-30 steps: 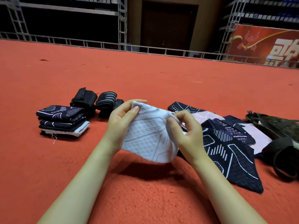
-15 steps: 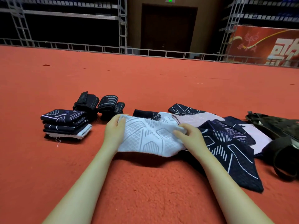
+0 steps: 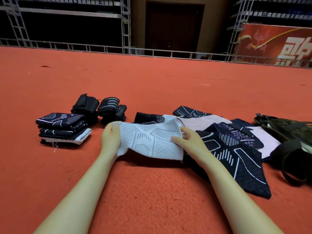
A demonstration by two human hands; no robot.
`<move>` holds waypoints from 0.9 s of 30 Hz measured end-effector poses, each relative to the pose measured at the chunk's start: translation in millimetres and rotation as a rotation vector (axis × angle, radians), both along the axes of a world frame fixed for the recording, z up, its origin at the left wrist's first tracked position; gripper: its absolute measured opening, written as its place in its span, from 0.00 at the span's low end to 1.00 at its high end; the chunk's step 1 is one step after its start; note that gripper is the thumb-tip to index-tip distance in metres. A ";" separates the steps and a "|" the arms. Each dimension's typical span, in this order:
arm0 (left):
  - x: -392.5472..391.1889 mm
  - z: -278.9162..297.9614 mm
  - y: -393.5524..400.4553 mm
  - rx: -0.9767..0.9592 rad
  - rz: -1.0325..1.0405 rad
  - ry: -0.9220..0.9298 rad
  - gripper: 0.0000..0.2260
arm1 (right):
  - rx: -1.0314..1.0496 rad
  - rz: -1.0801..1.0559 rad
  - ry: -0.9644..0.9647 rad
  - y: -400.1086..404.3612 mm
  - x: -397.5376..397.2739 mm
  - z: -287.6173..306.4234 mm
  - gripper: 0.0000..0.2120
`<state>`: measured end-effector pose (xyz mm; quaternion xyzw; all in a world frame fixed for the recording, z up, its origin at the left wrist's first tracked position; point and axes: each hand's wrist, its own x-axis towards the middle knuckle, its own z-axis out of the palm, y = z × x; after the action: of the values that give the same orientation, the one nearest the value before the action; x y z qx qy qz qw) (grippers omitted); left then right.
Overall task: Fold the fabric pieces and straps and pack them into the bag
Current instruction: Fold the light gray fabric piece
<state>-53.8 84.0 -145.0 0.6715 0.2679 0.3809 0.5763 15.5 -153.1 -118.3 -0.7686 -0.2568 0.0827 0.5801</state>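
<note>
The white fabric piece (image 3: 152, 141), raised a second ago, is now lying low over the red carpet (image 3: 152, 200). The left hand (image 3: 110, 139) is gripping its left edge; the right hand (image 3: 189, 141) is pinching its right edge. Left of it is sitting the folded stack (image 3: 63, 128); right, dark unfolded pieces (image 3: 236, 157) and the bag (image 3: 290, 132).

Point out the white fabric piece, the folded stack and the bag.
white fabric piece (image 3: 152, 141), head view, its patterned middle
folded stack (image 3: 63, 127), head view, its front side
bag (image 3: 287, 127), head view, its dark body
</note>
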 end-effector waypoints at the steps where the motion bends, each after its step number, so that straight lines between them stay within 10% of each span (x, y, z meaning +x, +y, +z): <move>1: 0.1 -0.3 0.2 -0.022 -0.007 0.000 0.14 | 0.123 0.014 0.056 1.7 -2.7 2.4 0.10; 10: 4.6 -4.2 -17.5 0.388 -0.100 0.339 0.18 | 0.253 -0.334 0.120 -2.5 6.8 8.8 0.09; 21: 4.7 -7.5 -51.6 0.733 -0.354 0.251 0.12 | 0.050 0.007 -0.028 19.6 -12.6 -4.3 0.07; 27: 1.0 15.8 -60.0 -0.240 -0.534 -0.052 0.14 | -0.085 -0.095 -0.200 28.4 -4.3 -21.3 0.07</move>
<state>-52.8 24.0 -129.3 0.6351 0.1102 0.1985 0.7383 11.1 -124.7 -139.6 -0.8082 -0.2727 -0.0111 0.5218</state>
